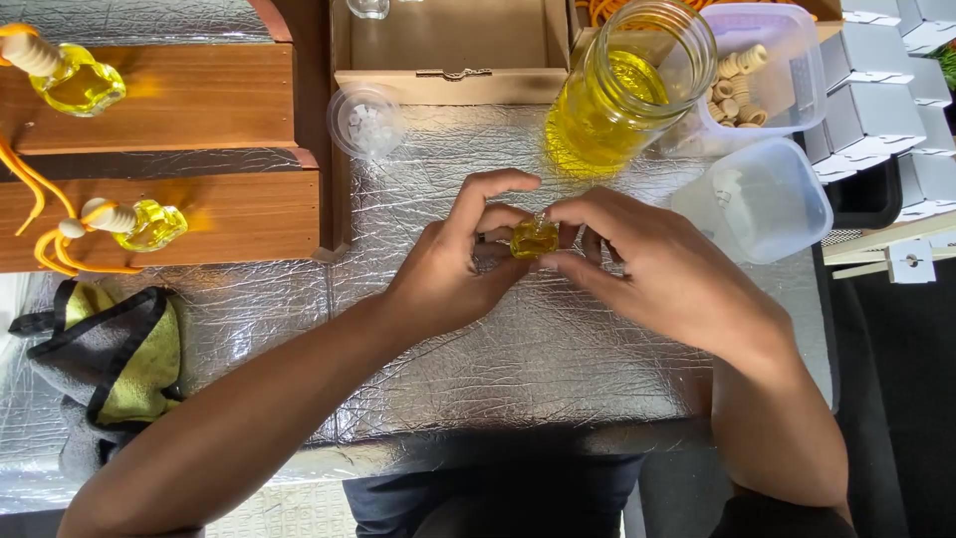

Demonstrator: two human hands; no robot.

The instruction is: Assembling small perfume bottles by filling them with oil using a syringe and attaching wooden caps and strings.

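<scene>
Both hands pinch the small yellow-filled bottle over the foil mat, left hand gripping, right hand fingertips at its neck, seemingly uncapped, while two corded bottles sit finished on wooden shelves

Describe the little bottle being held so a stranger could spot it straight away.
Start at the silver foil-covered table and find the big glass jar of yellow liquid near its far edge. Just in front of it, the left hand and right hand meet, fingertips pinching a small bottle of yellow liquid. Unlike the two finished bottles on the wooden shelves, it has no wooden cap or orange cord.
</scene>
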